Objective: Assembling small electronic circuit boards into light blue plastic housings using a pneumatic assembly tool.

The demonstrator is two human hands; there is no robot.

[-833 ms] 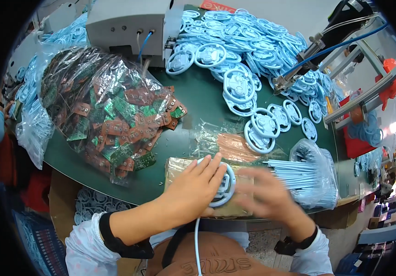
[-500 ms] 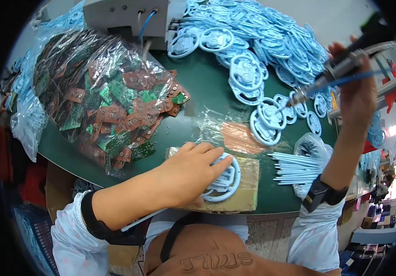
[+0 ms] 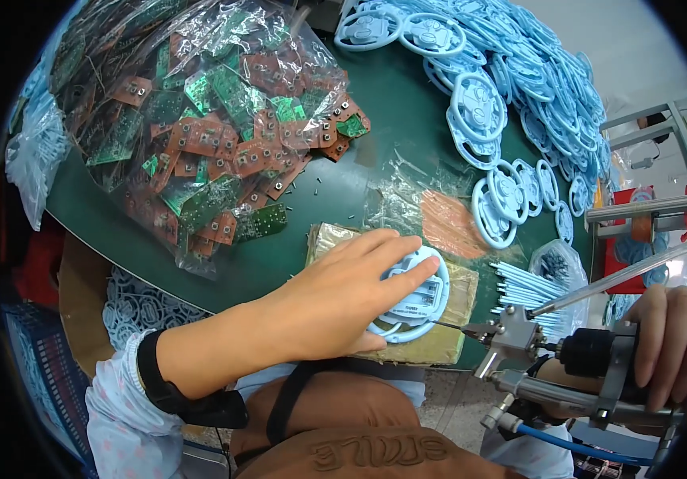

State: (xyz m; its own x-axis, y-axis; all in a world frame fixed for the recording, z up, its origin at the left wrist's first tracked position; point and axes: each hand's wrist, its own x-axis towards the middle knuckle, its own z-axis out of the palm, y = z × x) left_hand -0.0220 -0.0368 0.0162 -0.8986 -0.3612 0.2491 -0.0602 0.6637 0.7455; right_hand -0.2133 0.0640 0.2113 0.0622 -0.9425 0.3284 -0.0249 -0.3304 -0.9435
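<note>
My left hand lies across a light blue toy steering wheel, fingers over its upper part and thumb at its lower edge, holding it down. The wheel rests back side up on a tape-wrapped block at the table's front edge. At the lower right, my right hand wraps its fingers round a power screwdriver mounted on a metal arm. The screwdriver lies nearly level, its thin bit pointing left with the tip at the wheel's lower right. I cannot tell whether the tip sits in a screw.
A clear bag of brown and green circuit boards covers the table's left. Many blue steering wheels are heaped at the far right. A bag of thin blue rods lies right of the block. Below the left edge stands a carton of blue parts.
My right hand has brought the screwdriver down from the upper right to the wheel's side. My left hand stays on the wheel. The view has shifted.
</note>
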